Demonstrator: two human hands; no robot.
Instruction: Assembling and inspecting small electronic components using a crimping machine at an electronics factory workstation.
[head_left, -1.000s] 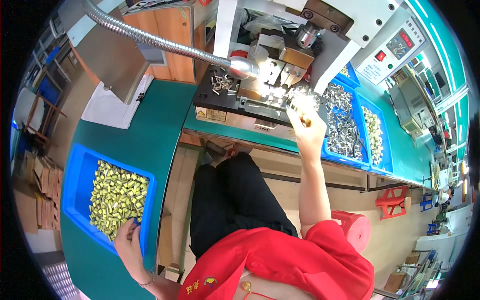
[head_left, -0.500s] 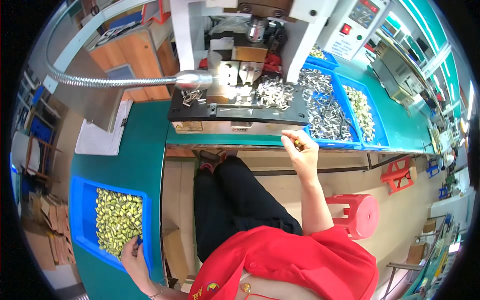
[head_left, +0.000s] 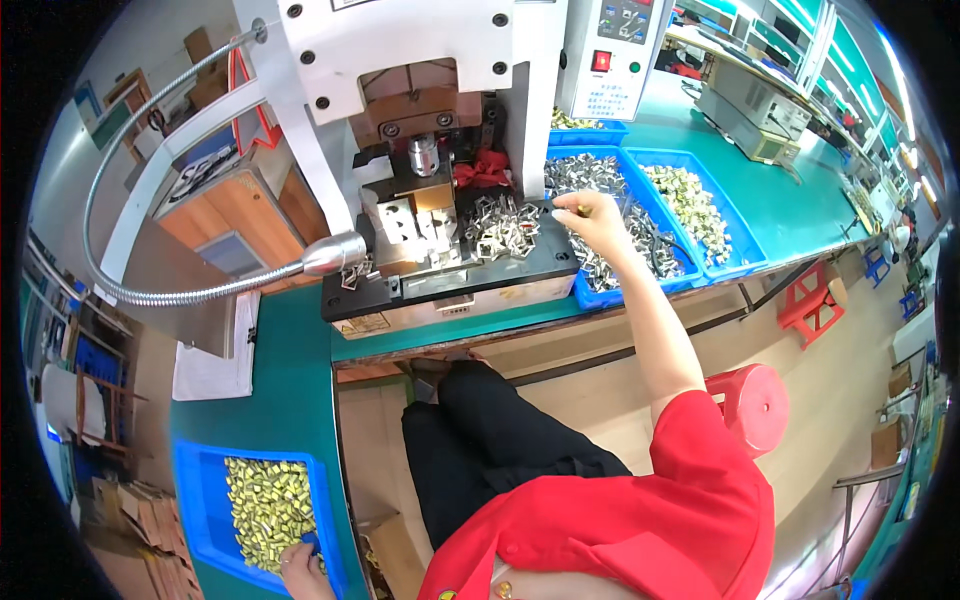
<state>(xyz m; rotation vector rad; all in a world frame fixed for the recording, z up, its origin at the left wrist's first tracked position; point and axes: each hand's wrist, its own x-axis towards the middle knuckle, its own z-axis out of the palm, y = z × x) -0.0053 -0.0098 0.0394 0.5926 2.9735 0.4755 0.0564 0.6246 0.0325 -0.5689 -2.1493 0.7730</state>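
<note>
My right hand (head_left: 596,226) is raised beside the right end of the press's black bed (head_left: 440,287), in front of a blue tray of metal pieces. Its fingers pinch a small yellowish piece (head_left: 584,210). Down at the lower left, my left hand (head_left: 302,572) dips into a blue tray (head_left: 200,500) holding many small yellow-green blocks (head_left: 268,510). Its fingers are bent at the near right corner of the pile, with a bit of blue by the fingertips; what they grip is hidden. Loose silver metal clips (head_left: 502,228) lie heaped on the press bed.
A flexible metal lamp (head_left: 335,254) reaches over the bed's left side. Behind stands the white press (head_left: 420,35) with a control box (head_left: 612,60). To the right are trays of metal clips (head_left: 590,172) and yellowish parts (head_left: 690,205). A red stool (head_left: 755,408) stands at right.
The view has shifted, showing more of the press. My right hand has moved from the bed's front edge up to its right end, still pinching the piece. My left hand stays at the block tray.
</note>
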